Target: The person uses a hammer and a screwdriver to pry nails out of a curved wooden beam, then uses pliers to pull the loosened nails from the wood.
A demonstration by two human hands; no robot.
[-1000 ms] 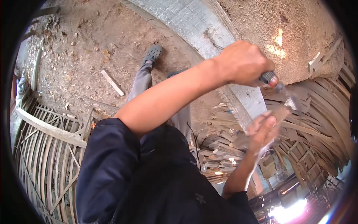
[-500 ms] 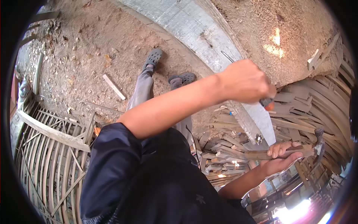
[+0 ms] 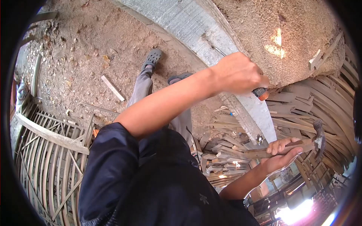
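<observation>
My left hand [image 3: 239,73] is closed in a fist around a screwdriver [image 3: 261,94] with a black and orange handle end. Its thin metal shaft points up and left over a long grey-coated plank [image 3: 173,19], the tip close by a dark mark on the surface. Lower right, my right hand [image 3: 283,152] wraps round the wooden handle of a claw hammer [image 3: 319,139], just behind its rusty metal head. The hammer is apart from the screwdriver, and the narrow end of the plank lies beside my right hand.
Sawdust [image 3: 252,22] is heaped beyond the plank. Curved wooden strips [image 3: 320,98] and cut timber pieces [image 3: 226,154] are piled at the right. A slatted wooden frame [image 3: 52,132] stands at the left, and a loose stick [image 3: 112,88] lies on the dirt ground near my feet.
My left hand has shifted slightly left and up with the screwdriver, its tip now nearer the dark mark. My right hand and the hammer have risen a little to the left.
</observation>
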